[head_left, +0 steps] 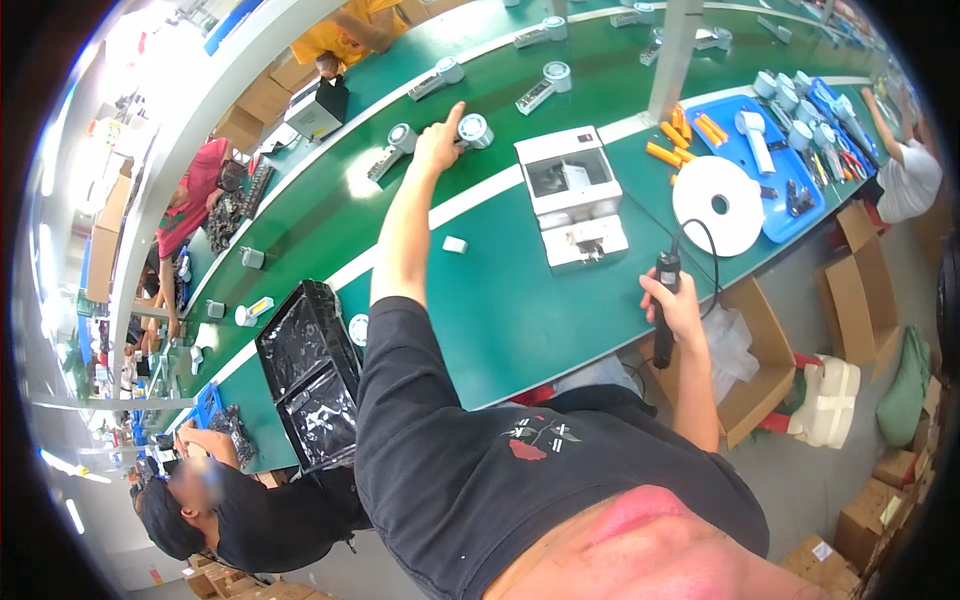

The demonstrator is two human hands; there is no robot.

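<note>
My left arm stretches across the bench to the green belt. There my left hand has its thumb and index finger around a light grey round-headed handheld unit; its handle is hidden beneath the hand. A similar unit with an uncovered handle lies just left of it. Near the bench's front edge, my right hand is wrapped round a black electric screwdriver, held upright with a cable looping from its top. Beyond it stands a white box-shaped screw feeder. A small white block lies on the green bench.
A white reel overlaps a blue tray with parts, beside orange cylinders. A black divided tray sits left. A metal post rises by the belt. Open cartons stand below. Co-workers sit nearby.
</note>
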